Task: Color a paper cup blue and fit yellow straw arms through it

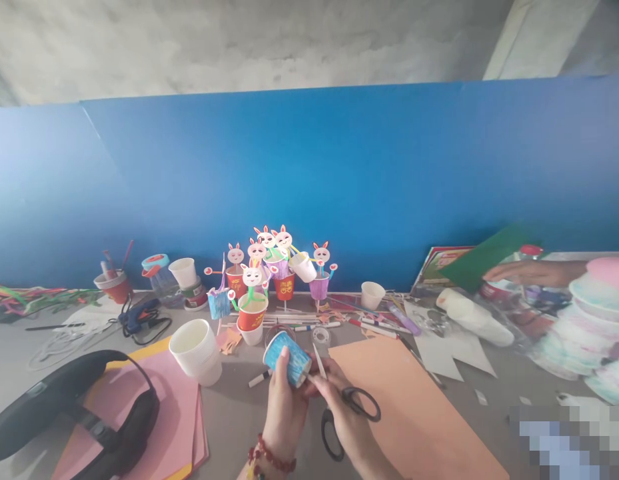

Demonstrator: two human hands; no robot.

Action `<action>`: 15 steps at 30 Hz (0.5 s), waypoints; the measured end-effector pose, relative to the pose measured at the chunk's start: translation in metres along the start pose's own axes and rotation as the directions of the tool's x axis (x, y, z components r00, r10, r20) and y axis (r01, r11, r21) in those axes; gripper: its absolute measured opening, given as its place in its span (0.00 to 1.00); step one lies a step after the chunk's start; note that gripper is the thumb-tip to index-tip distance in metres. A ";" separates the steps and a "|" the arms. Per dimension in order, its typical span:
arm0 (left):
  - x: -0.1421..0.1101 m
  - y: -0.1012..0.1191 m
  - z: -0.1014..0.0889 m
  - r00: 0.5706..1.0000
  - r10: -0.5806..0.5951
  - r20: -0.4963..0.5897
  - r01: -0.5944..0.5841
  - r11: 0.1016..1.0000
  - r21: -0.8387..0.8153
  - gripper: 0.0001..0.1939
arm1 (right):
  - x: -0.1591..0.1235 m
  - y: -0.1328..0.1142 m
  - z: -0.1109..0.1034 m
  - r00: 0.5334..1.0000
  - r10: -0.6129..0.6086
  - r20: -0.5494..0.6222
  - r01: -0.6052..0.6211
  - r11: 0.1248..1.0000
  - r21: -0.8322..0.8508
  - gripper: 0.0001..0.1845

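Observation:
A paper cup coloured blue (285,357) lies tilted in my left hand (283,393), with the thumb along its side and its base facing right. My right hand (342,400) is closed at the cup's base, its fingertips touching or very near it. Black-handled scissors (362,404) are tucked in that hand, one blade pointing up past the fingers. Whether the fingertips also pinch something small at the base I cannot make out. Just beyond stand paper cups with rabbit-faced figures (252,273), and a marker (260,379) lies beside the blue cup.
Pink sheets (174,427) and a black headset-like device (99,427) lie left, near stacked white cups (196,350). An orange sheet (409,400) spreads right. A glue gun (139,317) sits farther back. At right, another person's hand (514,272) reaches over clutter near coloured cups (579,320).

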State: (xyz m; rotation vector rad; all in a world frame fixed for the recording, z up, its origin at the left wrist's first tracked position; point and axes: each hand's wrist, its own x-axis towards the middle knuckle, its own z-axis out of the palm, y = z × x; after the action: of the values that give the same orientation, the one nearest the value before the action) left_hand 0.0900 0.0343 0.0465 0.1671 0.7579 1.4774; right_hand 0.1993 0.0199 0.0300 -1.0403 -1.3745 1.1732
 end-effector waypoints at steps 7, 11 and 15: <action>-0.004 0.003 0.001 0.994 -0.103 0.023 0.104 0.994 -0.035 0.18 | -0.001 0.004 -0.003 0.991 -0.129 0.025 0.131 0.977 -0.170 0.16; -0.004 0.003 0.002 0.990 -0.111 0.088 0.117 0.991 -0.059 0.17 | 0.002 0.002 -0.007 0.975 -0.209 0.072 0.221 0.922 -0.318 0.16; -0.003 0.005 0.001 0.980 -0.083 0.181 0.099 0.992 -0.081 0.11 | 0.006 -0.002 -0.013 0.972 -0.225 0.063 0.233 0.900 -0.368 0.16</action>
State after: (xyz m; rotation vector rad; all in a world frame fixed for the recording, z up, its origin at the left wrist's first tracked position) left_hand 0.0869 0.0329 0.0509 0.1909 0.5471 1.3865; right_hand 0.2119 0.0270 0.0331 -1.0929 -1.7284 0.7637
